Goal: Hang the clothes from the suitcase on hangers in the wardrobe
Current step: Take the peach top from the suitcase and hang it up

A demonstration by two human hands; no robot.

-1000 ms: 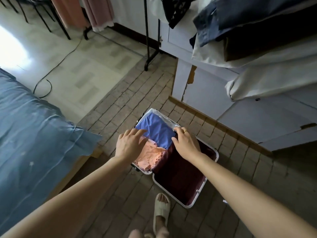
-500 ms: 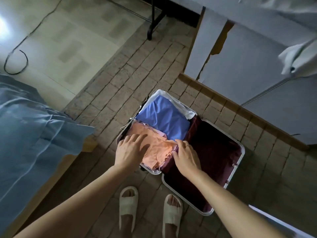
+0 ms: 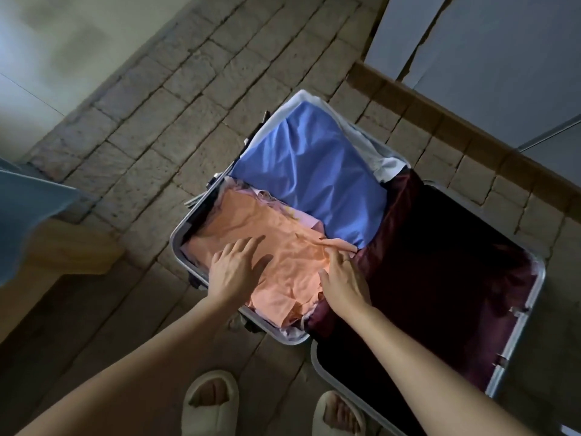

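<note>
Home bedroom, blue-sheeted bed, wardrobe doors, open suitcase

I've come off the blue garment; my left hand and right hand now lie flat on the orange garment, and I'm leaning closer over the suitcase.

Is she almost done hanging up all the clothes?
Not yet. The suitcase lies open, still holding the blue garment. The left hand and right hand rest on the orange garment, about to lift it. Hanging everything remains.
</note>
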